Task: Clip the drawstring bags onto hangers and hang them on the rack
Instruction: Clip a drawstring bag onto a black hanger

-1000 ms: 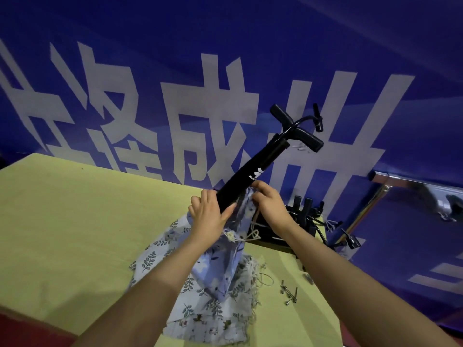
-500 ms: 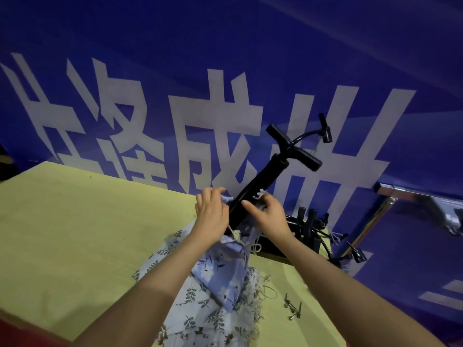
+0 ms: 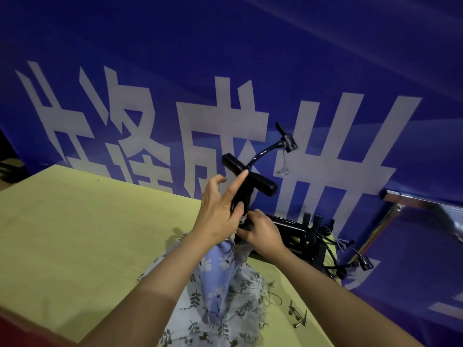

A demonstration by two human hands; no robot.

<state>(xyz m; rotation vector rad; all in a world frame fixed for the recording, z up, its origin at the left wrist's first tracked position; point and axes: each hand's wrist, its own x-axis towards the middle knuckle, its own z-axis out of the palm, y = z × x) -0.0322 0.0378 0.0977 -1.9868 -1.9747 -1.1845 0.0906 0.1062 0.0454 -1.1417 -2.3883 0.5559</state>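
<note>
A black hanger [image 3: 260, 182] with a T-shaped bar and a curved hooked neck stands tilted above the yellow-green table [image 3: 75, 234]. My left hand [image 3: 218, 211] lies against its shaft with spread fingers, the index finger pointing straight up along it. Just below, my right hand [image 3: 263, 234] curls round the shaft's lower end where the top of a light-blue floral drawstring bag [image 3: 218, 274] meets it. This bag hangs down from between my hands. The spot where bag and hanger join is hidden by my fingers. More floral bags [image 3: 235, 319] lie in a heap underneath.
A pile of black hangers [image 3: 310, 236] sits at the table's back right edge. A metal rack rail [image 3: 416, 202] runs along the blue banner wall on the right. Small metal pins [image 3: 298, 319] lie on the table near the bags.
My left hand has let go of its closed hold and spread its fingers up along the shaft. My right hand has dropped to the shaft's lower end. The hanger stands steeper.
</note>
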